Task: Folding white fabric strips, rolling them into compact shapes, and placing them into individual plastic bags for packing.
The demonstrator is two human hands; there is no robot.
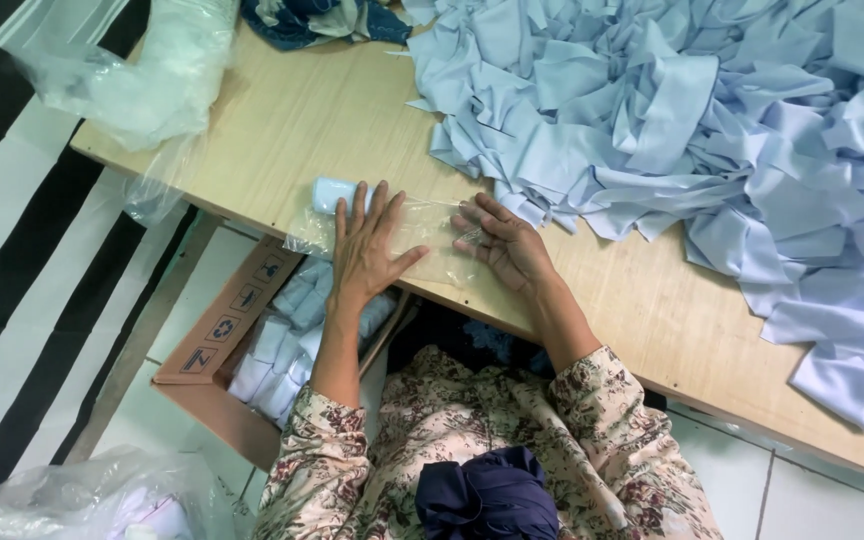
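Box: a cardboard box [214,345] under the bench's [292,130] edge holds packed pale rolls.
Packet: a folded light-blue piece [333,193] in a clear plastic bag [422,235] lies long axis left-right, just beyond the left fingertips.
Left hand [364,250]: fingers spread flat, pressing the bag; nearer hand.
Right hand [507,245]: fingers loosely curled, pinching the bag's right end.
Heap: blue fabric pieces [712,130] further right.
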